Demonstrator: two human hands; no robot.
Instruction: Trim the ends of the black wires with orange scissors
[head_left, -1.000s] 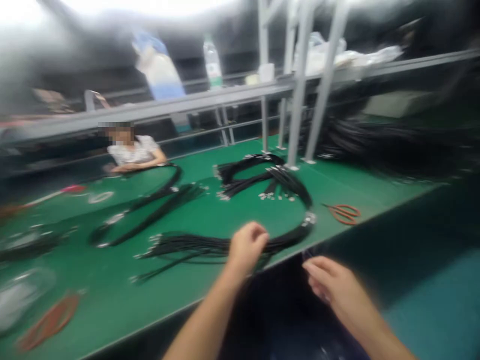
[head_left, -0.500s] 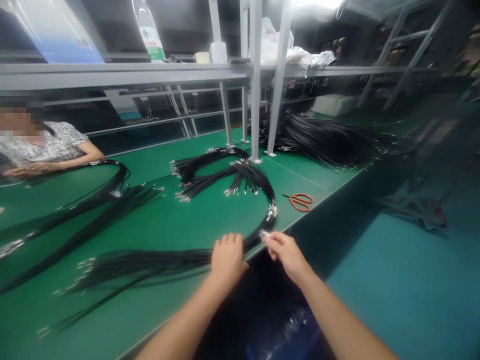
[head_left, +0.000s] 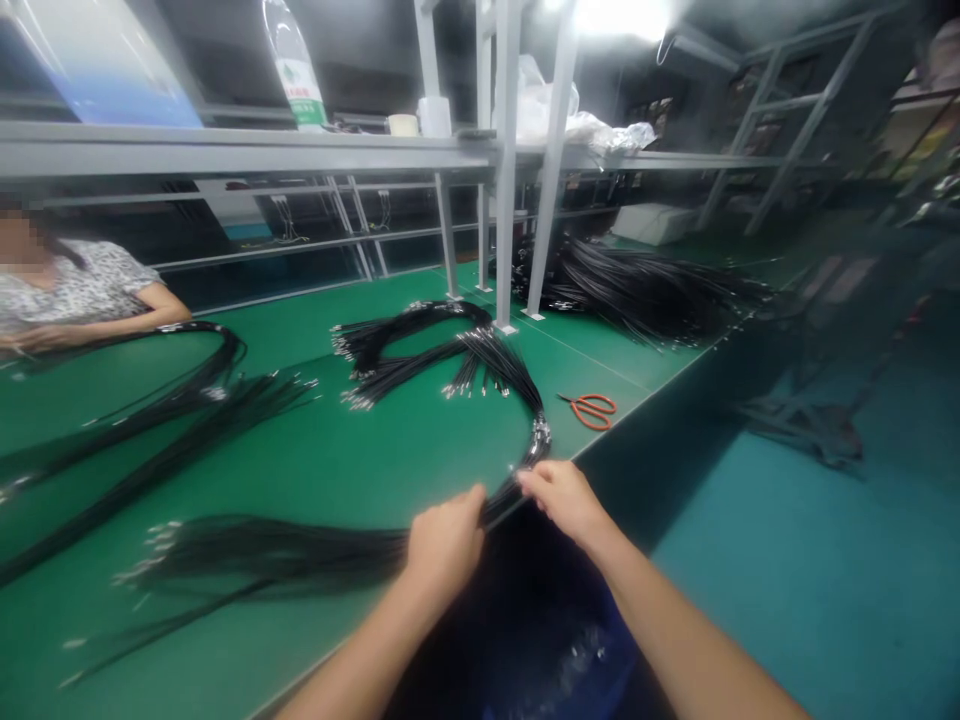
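Cable bundle (head_left: 504, 502) runs through the gripping left hand (head_left: 444, 538) to the right hand (head_left: 562, 495), whose hold is unclear.

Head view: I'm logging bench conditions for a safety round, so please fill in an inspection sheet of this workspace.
Surface: green table, holding several cable groups.
Work in hand: black bundle, curving along the near edge, its left end fanned out.
Clutter: orange-handled scissors on the table, near its edge.
Hands: left hand over the bundle, grip hidden; right hand with fingertips at it, anything pinched too small to tell.
Cables: large black pile beyond the posts; more at left, partly blurred.
Surroundings: person across the table; shelf overhead with a bottle and white bags.
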